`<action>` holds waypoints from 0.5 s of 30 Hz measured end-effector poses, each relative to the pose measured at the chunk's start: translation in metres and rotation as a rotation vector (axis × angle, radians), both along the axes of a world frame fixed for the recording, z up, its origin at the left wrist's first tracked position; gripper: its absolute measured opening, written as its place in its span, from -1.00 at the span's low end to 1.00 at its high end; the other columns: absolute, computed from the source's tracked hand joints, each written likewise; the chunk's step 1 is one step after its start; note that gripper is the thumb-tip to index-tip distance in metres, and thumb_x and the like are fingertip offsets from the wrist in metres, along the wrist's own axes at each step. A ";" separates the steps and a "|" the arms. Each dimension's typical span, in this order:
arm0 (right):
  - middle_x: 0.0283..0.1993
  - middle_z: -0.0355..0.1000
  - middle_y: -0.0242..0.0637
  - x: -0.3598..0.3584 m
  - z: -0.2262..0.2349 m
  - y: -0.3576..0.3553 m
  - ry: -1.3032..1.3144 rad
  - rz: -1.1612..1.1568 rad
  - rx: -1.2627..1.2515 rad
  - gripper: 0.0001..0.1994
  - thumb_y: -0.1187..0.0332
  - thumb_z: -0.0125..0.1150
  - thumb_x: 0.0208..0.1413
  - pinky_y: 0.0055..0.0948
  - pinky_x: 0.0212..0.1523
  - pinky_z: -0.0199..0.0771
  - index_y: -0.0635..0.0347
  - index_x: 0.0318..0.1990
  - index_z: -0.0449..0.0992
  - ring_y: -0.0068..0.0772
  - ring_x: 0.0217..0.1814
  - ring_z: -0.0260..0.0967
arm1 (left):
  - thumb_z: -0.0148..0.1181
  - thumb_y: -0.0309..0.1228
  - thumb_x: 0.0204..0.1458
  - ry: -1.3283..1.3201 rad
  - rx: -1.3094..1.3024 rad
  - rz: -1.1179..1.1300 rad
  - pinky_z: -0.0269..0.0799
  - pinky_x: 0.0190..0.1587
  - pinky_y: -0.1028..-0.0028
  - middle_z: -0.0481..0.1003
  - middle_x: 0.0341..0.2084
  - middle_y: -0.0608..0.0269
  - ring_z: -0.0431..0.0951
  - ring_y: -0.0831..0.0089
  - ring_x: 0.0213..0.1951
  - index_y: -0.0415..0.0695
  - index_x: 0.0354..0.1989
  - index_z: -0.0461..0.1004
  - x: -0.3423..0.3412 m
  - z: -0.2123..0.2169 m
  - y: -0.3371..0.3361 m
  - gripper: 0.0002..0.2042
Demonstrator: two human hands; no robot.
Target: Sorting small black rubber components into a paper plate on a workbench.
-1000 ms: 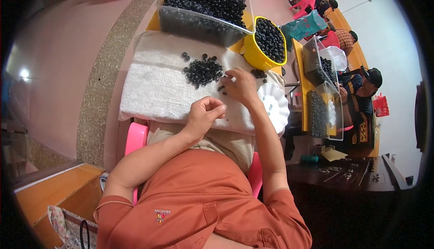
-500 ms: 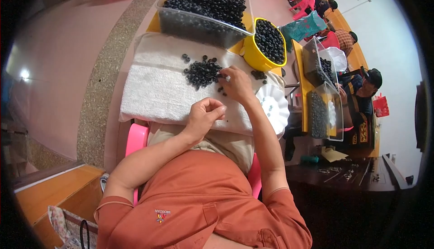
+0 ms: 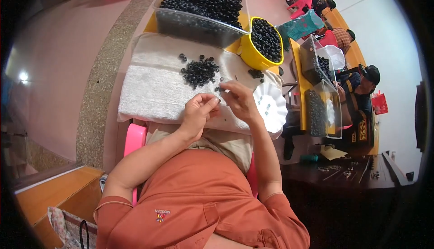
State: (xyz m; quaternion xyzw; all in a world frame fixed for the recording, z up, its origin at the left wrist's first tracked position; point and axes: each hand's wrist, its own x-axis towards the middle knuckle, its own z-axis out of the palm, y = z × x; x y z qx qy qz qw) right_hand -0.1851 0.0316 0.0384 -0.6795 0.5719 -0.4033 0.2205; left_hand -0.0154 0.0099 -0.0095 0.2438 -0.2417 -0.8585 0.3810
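Note:
A loose pile of small black ring-shaped pieces (image 3: 200,72) lies on a white cloth (image 3: 151,86) in front of me. My left hand (image 3: 197,115) is closed in a pinch at the cloth's near side, with a small dark piece (image 3: 219,101) at its fingertips, apparently one of the black rings. Just right of it, my right hand (image 3: 239,102) hovers with fingers bent and pressed together; what they hold, if anything, I cannot make out. A few stray rings lie by its fingertips. A white scalloped dish (image 3: 272,118) with a small printed pattern stands right of that hand.
Beyond the cloth stand a clear plastic bin (image 3: 201,25) and a yellow tub (image 3: 252,55), both full of black rings. A few rings (image 3: 256,73) lie below the tub. Other people work at tables on the right, with more clear bins (image 3: 323,109).
My right hand has drawn back from the pile toward me and now sits beside my left hand. The left fingertips now show a small dark piece.

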 end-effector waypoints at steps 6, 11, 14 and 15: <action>-0.26 0.40 -0.16 0.010 0.001 0.021 -0.004 0.091 -0.009 -0.69 0.64 0.24 -0.02 -0.42 -0.30 0.43 0.24 -0.07 0.51 -0.24 -0.24 0.44 | 0.10 -0.44 0.21 0.079 0.016 -0.048 0.50 -0.11 0.47 0.51 -0.27 0.23 0.53 0.47 -0.25 -0.20 -0.17 0.42 0.002 0.001 -0.002 -0.88; -0.26 0.43 -0.23 0.007 -0.014 0.024 0.006 0.106 -0.111 -0.72 0.64 0.20 0.05 -0.54 -0.41 0.35 0.24 -0.05 0.50 -0.45 -0.34 0.38 | 0.13 -0.47 0.18 0.091 0.032 -0.066 0.50 -0.10 0.48 0.51 -0.30 0.23 0.55 0.47 -0.23 -0.18 -0.17 0.41 0.003 0.002 -0.002 -0.89; -0.26 0.44 -0.24 0.013 -0.011 0.030 -0.038 0.031 -0.048 -0.72 0.59 0.27 0.01 -0.54 -0.41 0.37 0.23 -0.08 0.52 -0.45 -0.36 0.39 | 0.14 -0.48 0.17 0.094 0.043 -0.063 0.51 -0.13 0.50 0.51 -0.31 0.24 0.55 0.48 -0.25 -0.17 -0.17 0.40 0.003 0.003 -0.002 -0.89; -0.26 0.44 -0.25 0.015 -0.009 0.032 -0.059 -0.021 -0.017 -0.73 0.56 0.32 -0.03 -0.53 -0.39 0.38 0.22 -0.11 0.54 -0.43 -0.34 0.41 | 0.14 -0.48 0.17 0.094 0.043 -0.067 0.51 -0.13 0.50 0.51 -0.31 0.24 0.55 0.48 -0.25 -0.17 -0.17 0.40 0.003 0.003 -0.002 -0.89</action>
